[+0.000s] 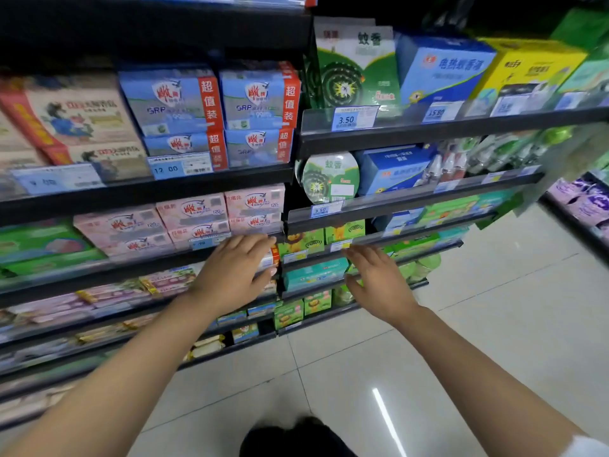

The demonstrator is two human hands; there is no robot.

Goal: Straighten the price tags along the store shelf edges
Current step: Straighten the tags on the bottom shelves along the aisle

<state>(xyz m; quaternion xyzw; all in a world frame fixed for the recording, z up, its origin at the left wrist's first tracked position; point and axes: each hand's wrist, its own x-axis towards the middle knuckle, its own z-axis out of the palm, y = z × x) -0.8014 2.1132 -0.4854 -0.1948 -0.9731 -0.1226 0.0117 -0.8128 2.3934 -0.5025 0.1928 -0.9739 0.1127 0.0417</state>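
Nearest the camera, both bare forearms stretch out over the pale tiled floor [445,291] toward the middle tiers of the shelving, which suits a job done at the front lip of each shelf rather than among the goods. The left hand [235,273] lies palm-down with fingers spread loosely, its fingertips reaching the shelf edge at the junction of the two shelf bays, holding nothing; whether it actually presses on a label there is hidden by the hand itself. The right hand [379,282] is likewise open and empty, fingers extended toward a small white-and-yellow price tag [339,246] in the rail just beyond its fingertips, probably the next one to be squared up. Just left of the left hand, a blue tag [202,243] sits under the pink boxes [184,222]. Farther up, the "12.00" tag [179,168] and the "3.50" tag [354,118] rest in clear strips, the latter leaning slightly, so it likely needs attention too.
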